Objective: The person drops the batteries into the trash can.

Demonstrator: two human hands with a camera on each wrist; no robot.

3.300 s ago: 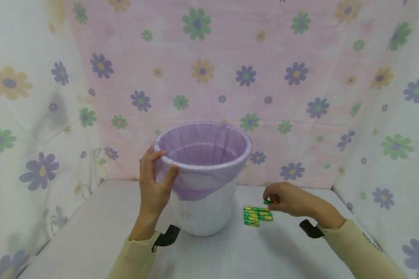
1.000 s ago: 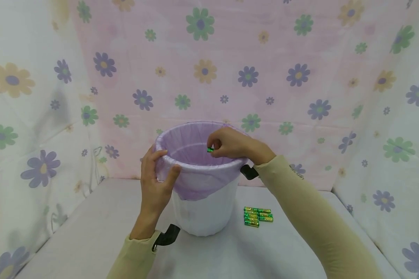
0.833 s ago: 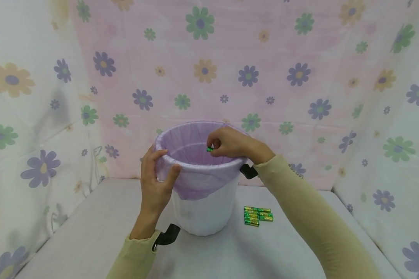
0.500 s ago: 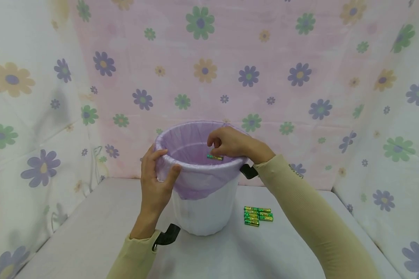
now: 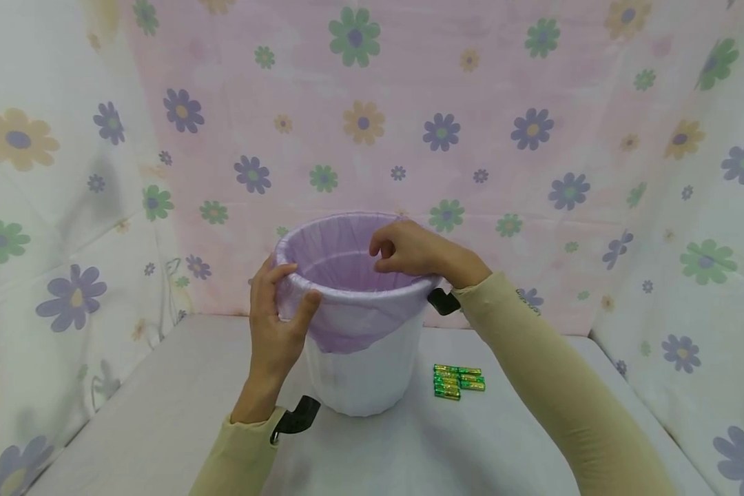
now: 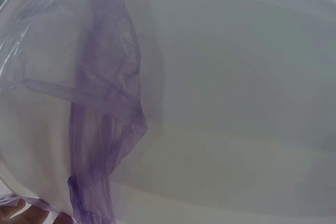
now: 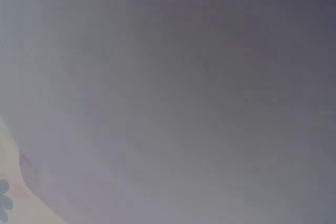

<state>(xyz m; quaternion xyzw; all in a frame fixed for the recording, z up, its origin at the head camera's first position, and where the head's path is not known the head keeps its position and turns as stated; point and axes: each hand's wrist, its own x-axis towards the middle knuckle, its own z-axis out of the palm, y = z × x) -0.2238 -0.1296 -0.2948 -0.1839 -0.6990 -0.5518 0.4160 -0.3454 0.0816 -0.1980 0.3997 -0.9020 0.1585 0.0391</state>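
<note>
A white waste bin (image 5: 362,382) stands on the table, lined with a thin purple bag (image 5: 353,320) folded over its rim. My left hand (image 5: 275,337) grips the rim on the left side, fingers over the edge and thumb against the outer bag. In the left wrist view, the fingertips (image 6: 31,214) show at the lower left by the bag. Over the bin's mouth is my right hand (image 5: 406,249), fingers loosely bent with nothing between them. The inside bottom of the bin is hidden. Several green and gold batteries (image 5: 457,382) lie together right of the bin.
The table has a white cover (image 5: 180,406). Flowered cloth (image 5: 372,165) hangs behind it and on both sides. A black wrist mount (image 5: 297,415) sticks out at the left cuff, and another one (image 5: 443,302) is close to the bin's right rim.
The right hand has carried one battery from the table to over the bin and let it fall inside, out of sight. The left hand has kept its hold on the rim.
</note>
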